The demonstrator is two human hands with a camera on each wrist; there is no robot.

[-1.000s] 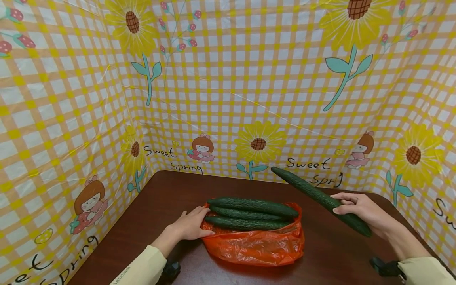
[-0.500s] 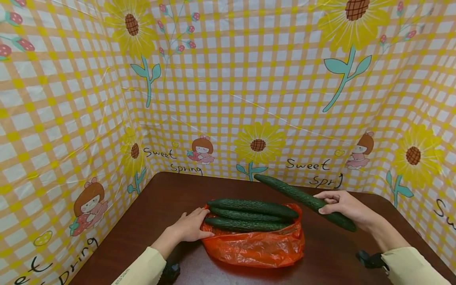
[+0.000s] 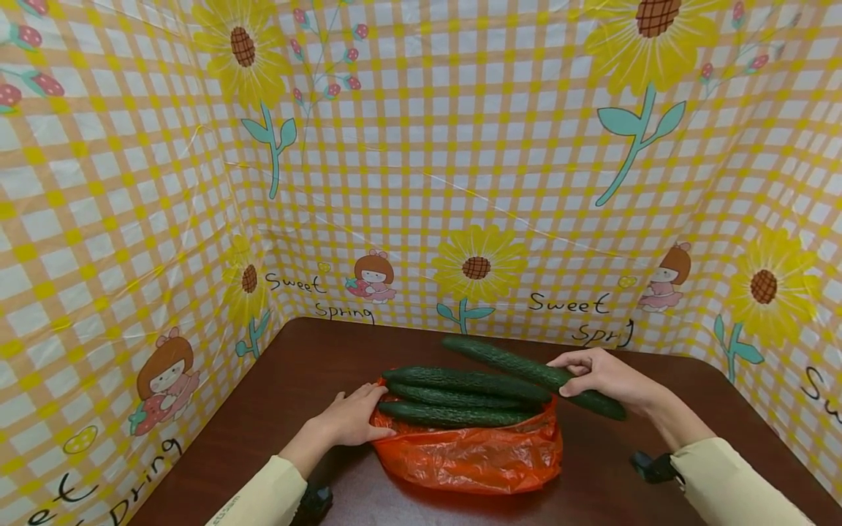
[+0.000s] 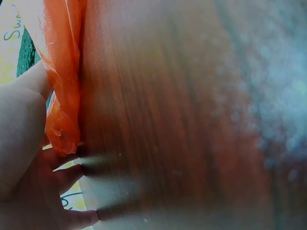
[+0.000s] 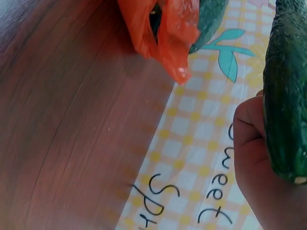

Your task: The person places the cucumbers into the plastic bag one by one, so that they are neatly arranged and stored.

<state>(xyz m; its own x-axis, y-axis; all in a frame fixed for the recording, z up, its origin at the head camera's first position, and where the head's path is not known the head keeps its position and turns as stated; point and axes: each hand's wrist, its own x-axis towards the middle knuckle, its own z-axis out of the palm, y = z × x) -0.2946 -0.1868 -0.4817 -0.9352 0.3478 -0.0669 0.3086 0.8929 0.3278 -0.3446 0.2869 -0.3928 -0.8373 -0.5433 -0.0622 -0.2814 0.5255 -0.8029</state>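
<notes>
In the head view, a red plastic bag (image 3: 467,459) lies on the dark table with three long cucumbers (image 3: 460,395) side by side in its mouth. My left hand (image 3: 349,416) rests at the bag's left end, thumb against the plastic. The left wrist view shows its spread fingers (image 4: 72,177) touching the table beside the bag. My right hand (image 3: 604,376) pinches another cucumber (image 3: 501,359) near its right end, between thumb and fingers. That cucumber slants above and behind the bag, its far end pointing left. In the right wrist view the held cucumber (image 5: 287,96) partly hides the hand.
The brown wooden table (image 3: 316,343) ends at a checked cloth (image 3: 421,146) that stands as walls at the back and both sides. Dark straps and wrist devices (image 3: 651,467) sit below the cuffs of the pale sleeves (image 3: 730,475).
My right hand has carried its cucumber left and slightly down, from the right side to just behind the bag. The left hand and the bag stay in place.
</notes>
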